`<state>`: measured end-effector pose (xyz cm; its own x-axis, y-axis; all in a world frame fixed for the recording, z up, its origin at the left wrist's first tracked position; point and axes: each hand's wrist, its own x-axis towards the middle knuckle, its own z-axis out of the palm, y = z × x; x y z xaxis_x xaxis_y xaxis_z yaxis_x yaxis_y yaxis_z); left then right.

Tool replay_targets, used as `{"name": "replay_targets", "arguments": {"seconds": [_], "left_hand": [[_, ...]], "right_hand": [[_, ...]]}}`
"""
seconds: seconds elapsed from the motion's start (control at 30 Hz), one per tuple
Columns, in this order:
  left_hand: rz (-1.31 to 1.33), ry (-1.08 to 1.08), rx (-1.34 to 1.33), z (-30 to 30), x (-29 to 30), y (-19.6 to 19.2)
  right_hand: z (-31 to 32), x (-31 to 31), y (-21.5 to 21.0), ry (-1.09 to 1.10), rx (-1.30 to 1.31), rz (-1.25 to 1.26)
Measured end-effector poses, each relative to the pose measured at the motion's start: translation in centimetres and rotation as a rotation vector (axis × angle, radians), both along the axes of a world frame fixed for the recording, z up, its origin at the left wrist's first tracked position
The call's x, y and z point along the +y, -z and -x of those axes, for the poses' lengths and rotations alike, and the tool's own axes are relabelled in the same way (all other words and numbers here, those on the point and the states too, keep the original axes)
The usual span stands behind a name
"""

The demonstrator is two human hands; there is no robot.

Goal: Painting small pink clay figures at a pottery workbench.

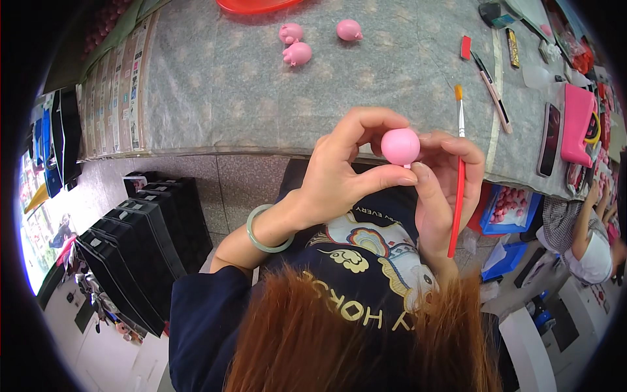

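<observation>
A glossy pink ball-shaped piece [400,146] with a small nub at its bottom is pinched between the fingertips of both hands, just off the table's near edge. My left hand [349,166] closes on it from the left with thumb and forefinger. From the right, my right hand [444,176] grips it with thumb and fingers. A paintbrush [460,183] with a red handle is also tucked among my right fingers, its yellowish bristles pointing up over the table. Farther off lie three small pink pig-like figures [298,54], two of them side by side.
The table [215,85] has a grey cloth cover. A red dish [258,5] sits at its far edge. On the right lie a pen-like tool [495,101], a phone [550,139] and a pink holder [578,124]. Black cases [144,235] stand at lower left; another person [578,238] sits at right.
</observation>
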<state>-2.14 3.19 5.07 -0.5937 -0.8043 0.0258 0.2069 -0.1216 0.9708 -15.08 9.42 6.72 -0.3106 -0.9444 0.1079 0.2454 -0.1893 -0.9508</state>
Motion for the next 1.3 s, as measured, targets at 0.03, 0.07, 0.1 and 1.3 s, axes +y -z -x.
{"name": "replay_targets", "arguments": {"seconds": [0.03, 0.07, 0.1, 1.3], "left_hand": [[0.0, 0.001, 0.0, 0.0, 0.0, 0.0], [0.019, 0.007, -0.004, 0.0, 0.0, -0.1], [0.038, 0.014, -0.009, 0.0, -0.1, -0.1], [-0.745, -0.02, 0.31, -0.1, -0.7, 1.6]], "right_hand": [[0.0, 0.0, 0.0, 0.004, 0.0, 0.009], [0.0, 0.0, 0.0, 0.007, 0.0, 0.017], [0.0, 0.0, -0.1, 0.007, 0.0, 0.017], [7.5, -6.0, 3.0, 0.472, 1.028, -0.21]]}}
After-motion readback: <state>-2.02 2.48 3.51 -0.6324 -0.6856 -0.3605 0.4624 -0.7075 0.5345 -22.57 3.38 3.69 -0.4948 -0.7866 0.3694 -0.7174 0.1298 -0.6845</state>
